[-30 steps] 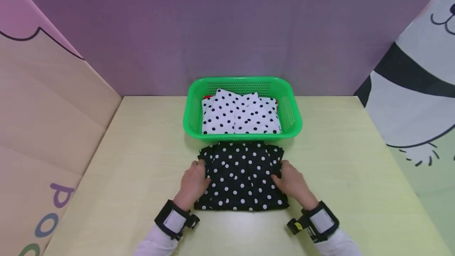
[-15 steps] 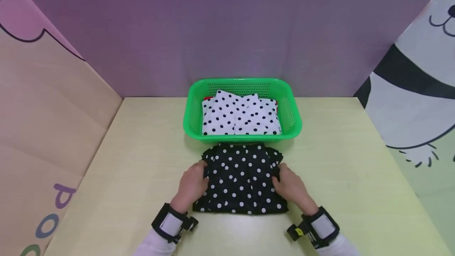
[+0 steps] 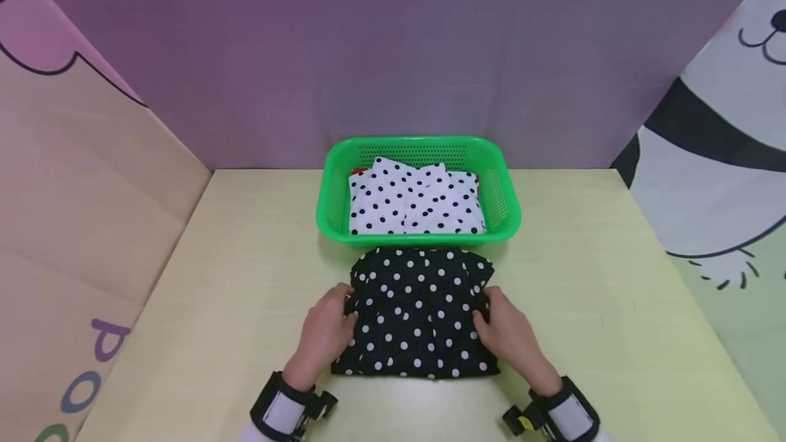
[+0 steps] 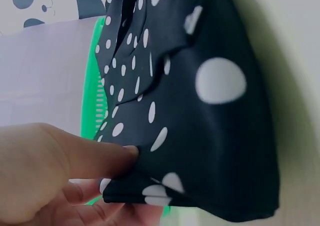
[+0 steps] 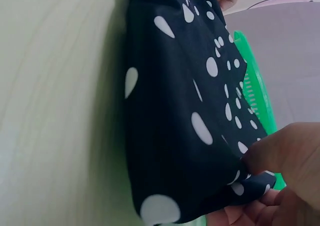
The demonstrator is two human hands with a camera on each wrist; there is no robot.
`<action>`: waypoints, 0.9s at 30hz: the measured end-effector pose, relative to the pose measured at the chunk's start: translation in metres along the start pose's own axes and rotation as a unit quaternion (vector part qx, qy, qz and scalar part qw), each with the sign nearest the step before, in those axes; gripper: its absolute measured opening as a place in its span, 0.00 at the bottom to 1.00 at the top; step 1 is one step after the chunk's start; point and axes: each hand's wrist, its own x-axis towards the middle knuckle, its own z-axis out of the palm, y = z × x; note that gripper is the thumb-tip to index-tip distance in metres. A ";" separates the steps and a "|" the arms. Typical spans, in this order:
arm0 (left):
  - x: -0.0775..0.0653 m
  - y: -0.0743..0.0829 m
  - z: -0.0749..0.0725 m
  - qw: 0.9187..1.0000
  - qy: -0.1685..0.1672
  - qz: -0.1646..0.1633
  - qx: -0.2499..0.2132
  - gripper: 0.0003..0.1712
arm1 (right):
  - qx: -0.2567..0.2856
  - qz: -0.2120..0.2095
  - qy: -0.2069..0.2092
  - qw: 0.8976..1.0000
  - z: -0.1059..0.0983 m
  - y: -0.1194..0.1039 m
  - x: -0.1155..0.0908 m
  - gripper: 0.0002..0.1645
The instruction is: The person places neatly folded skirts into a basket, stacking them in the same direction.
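A folded black garment with white polka dots (image 3: 424, 312) is in front of the basket. My left hand (image 3: 324, 327) pinches its left side; in the left wrist view the thumb (image 4: 95, 153) lies on top and the other fingers are beneath the cloth. On the right side my right hand (image 3: 508, 329) grips it the same way, with its thumb (image 5: 265, 153) pressing the upper layer. A shadow shows along the near edge of the garment in the wrist views. Parts of both hands' fingers are hidden under the fabric.
Just behind the garment stands a green plastic basket (image 3: 328, 207). A folded white garment with black dots (image 3: 414, 200) lies in it, over something red that barely shows. Pale wooden tabletop (image 3: 614, 305) extends to both sides. Printed cloth walls (image 3: 417, 53) enclose the table.
The black garment's near edge has shifted a little toward me and its side edges have changed shape slightly. Both hands have moved slightly nearer with it, still gripping. The basket stays in place.
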 end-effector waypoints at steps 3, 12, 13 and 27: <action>-0.004 0.001 -0.002 1.000 0.004 0.006 -0.004 0.21 | 0.005 -0.005 0.015 1.000 -0.002 -0.001 -0.004 0.26; -0.009 0.005 -0.011 0.999 0.014 0.037 -0.008 0.19 | 0.009 -0.028 0.075 0.997 -0.008 -0.003 -0.011 0.22; -0.010 0.005 -0.011 0.999 0.017 0.042 -0.007 0.18 | 0.011 -0.032 0.082 0.996 -0.008 -0.003 -0.011 0.22; -0.016 0.006 -0.015 0.996 0.034 0.077 -0.002 0.17 | 0.008 -0.063 0.110 0.992 -0.014 -0.002 -0.014 0.23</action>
